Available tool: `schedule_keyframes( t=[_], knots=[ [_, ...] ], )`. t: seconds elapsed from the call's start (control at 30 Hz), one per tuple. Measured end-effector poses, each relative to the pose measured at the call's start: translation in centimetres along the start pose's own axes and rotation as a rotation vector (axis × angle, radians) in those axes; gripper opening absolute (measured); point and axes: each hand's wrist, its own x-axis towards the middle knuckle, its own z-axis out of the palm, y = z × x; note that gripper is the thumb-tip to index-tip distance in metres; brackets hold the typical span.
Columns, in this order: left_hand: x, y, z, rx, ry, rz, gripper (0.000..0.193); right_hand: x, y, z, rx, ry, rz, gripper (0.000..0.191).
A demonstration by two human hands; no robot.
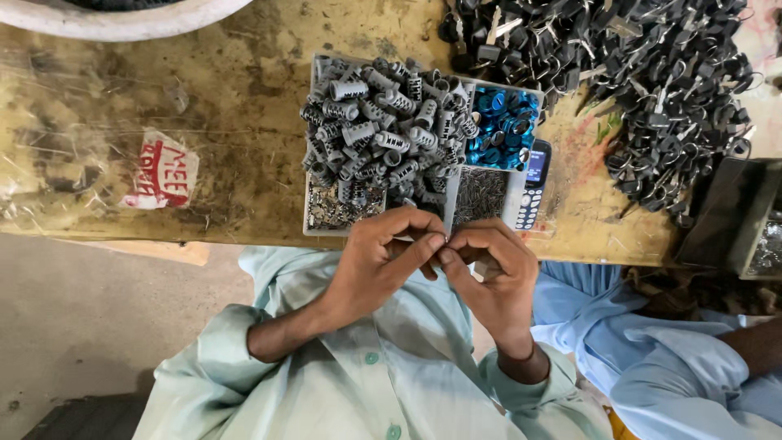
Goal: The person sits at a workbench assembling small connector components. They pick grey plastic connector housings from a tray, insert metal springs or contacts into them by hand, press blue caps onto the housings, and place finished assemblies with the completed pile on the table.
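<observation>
My left hand (381,262) and my right hand (491,273) meet fingertip to fingertip just in front of the table's near edge, above my pale green shirt. They pinch a very small part (441,245) between thumbs and forefingers; the fingers hide most of it, so its kind is unclear. Directly beyond my hands stands a white compartment tray (309,213). It holds a heap of grey ribbed metal cylinders (383,122), blue rings (505,126), thin dark pins (479,195) and small metal bits (338,208).
A keypad phone (533,183) lies beside the tray on the worn yellow table (228,114). A big pile of black-headed keys (635,73) fills the far right. Another person in light blue (660,358) sits to my right. A white basin rim (122,20) and a red sticker (163,173) are at left.
</observation>
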Motion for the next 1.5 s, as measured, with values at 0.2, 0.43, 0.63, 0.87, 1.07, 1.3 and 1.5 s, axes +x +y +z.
schedule_keyframes(
  t=[0.2, 0.43, 0.63, 0.87, 1.07, 1.3, 1.5],
  knots=[
    [-0.9, 0.3, -0.4, 0.046, -0.057, 0.064, 0.013, -0.3, -0.4, -0.8, 0.148, -0.053, 0.042, 0.015],
    [-1.2, -0.2, -0.3, -0.033, -0.028, 0.041, 0.011, -0.5, -0.1, -0.4, 0.297, -0.076, 0.078, 0.012],
    [-1.5, -0.1, -0.3, 0.093, 0.0, 0.144, 0.011, -0.7, -0.4, -0.1, 0.244, -0.044, 0.033, 0.013],
    [-1.6, -0.1, 0.1, 0.201, 0.055, 0.296, 0.014, -0.7, -1.4, 0.2, 0.093, 0.006, -0.038, 0.015],
    [-1.5, 0.1, 0.2, 0.253, 0.071, 0.331, 0.015, -0.8, -1.4, 0.3, -0.104, 0.048, -0.097, 0.02],
    [-1.5, 0.9, -1.0, 0.12, -0.019, 0.024, 0.008, -1.2, -0.1, 0.6, -0.357, 0.048, -0.395, 0.032],
    [-1.6, 1.4, -1.8, 0.102, -0.136, -0.097, 0.01, -1.3, 0.9, -0.9, -0.045, -0.136, -0.19, 0.033]
  ],
)
